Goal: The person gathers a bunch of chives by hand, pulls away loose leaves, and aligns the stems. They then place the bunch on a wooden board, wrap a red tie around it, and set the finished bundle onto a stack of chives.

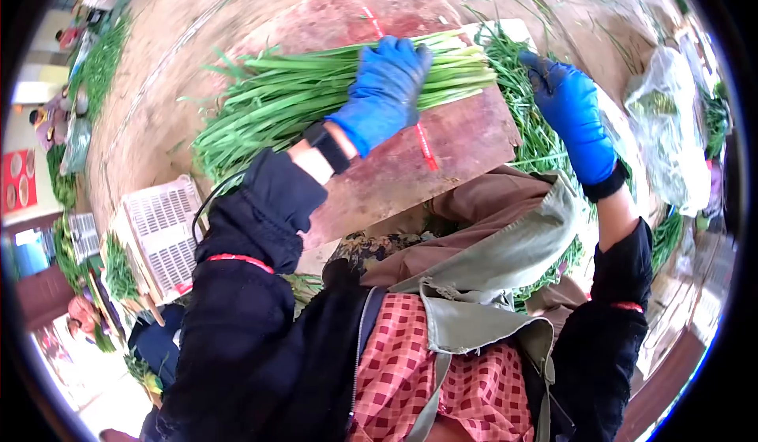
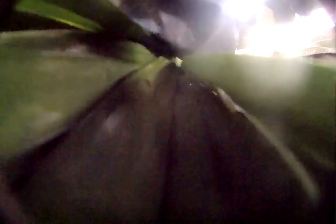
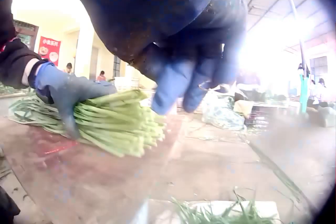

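Observation:
A thick bunch of garlic chives [image 1: 276, 95] lies across a worn reddish board [image 1: 466, 138], its pale cut ends toward the right. My left hand [image 1: 383, 87], in a blue glove with a dark palm, grips the bunch from above near the stalk ends. The thumb reaches down its near side in the right wrist view. A red-and-white strip [image 1: 424, 144] runs beneath the bunch across the board. Off the board's right edge hangs my right hand [image 1: 570, 110], also gloved in blue, fingers loosely bent and nothing visible in them. Dark, blurred leaves fill the left wrist view.
Loose green leaves [image 1: 525, 118] lie heaped right of the board, under the right hand. Farther right stands a clear plastic bag [image 1: 671, 126]. A pale plastic crate [image 1: 162, 233] sits at the left. My knees, in brown trousers [image 1: 474, 221], are close to the board's near edge.

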Demonstrator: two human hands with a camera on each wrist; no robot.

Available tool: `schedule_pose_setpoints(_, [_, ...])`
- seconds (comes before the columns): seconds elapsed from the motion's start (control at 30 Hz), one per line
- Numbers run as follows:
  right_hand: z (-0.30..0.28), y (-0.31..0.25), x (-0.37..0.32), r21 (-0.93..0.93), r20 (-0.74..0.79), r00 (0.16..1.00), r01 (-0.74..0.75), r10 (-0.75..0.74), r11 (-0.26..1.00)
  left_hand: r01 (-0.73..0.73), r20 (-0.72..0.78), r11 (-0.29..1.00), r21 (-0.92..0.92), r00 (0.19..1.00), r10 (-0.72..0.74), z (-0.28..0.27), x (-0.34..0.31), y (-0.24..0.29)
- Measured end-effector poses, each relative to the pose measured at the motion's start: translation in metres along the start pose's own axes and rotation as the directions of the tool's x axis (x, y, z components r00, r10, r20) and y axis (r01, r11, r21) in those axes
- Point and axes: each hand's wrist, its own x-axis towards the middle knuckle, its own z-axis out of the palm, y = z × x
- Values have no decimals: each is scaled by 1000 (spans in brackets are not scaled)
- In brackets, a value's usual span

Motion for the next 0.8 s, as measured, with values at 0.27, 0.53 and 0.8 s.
schedule_pose_setpoints(0.27, [-4,-5,21,-220,213,977,38,10,975,2,-112,1000,4,994,-1,12,-1,-1])
schedule_pose_setpoints(0.53, [-4,-75,23,39,97,906,409,-411,912,-30,122,991,-128,991,46,0,10,-14])
schedule_pose_setpoints(0.8, [54,-83,44,-77,267,909,351,-319,933,29,-81,1000,10,996,-28,-13,-16,-3])
